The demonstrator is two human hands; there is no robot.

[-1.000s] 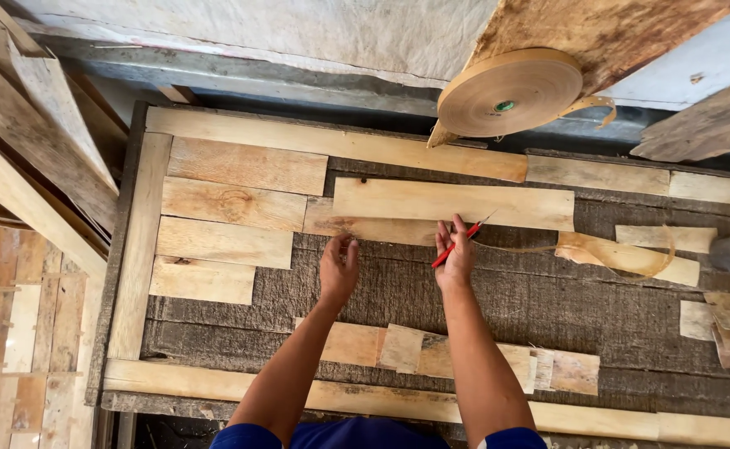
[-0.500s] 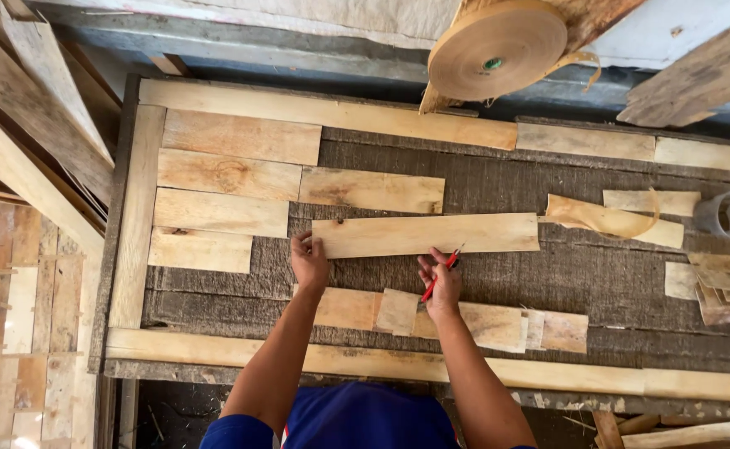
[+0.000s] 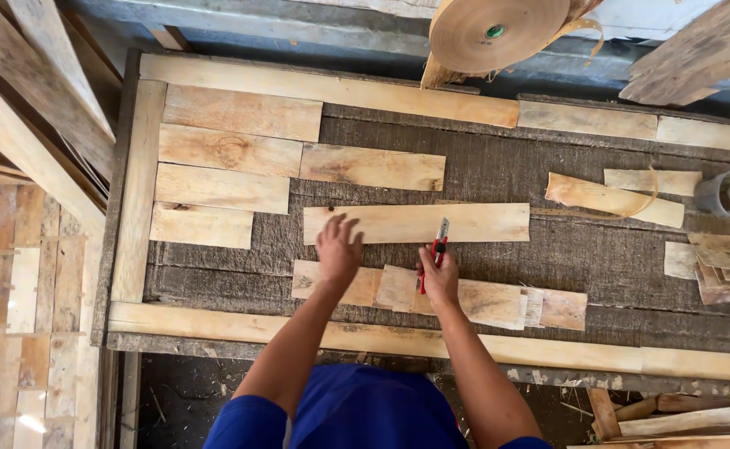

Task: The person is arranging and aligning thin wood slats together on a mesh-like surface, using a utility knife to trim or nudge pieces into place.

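Observation:
A long pale wood strip lies across the middle of the dark work board. My left hand rests fingers apart on the strip's left end. My right hand grips a red utility knife, whose blade end touches the strip's lower edge. Several flat wood pieces lie side by side at the left of the board, inside a pale wood frame. Short wood offcuts lie in a row just under my hands.
A big roll of tan veneer tape hangs over the far edge. A grey cup and curled veneer strips lie at the right, with stacked scraps below. Planks lean at the left.
The long strip has slid down the board toward me, away from the upper pieces. Both hands came down with it, and the knife now points up at its lower edge.

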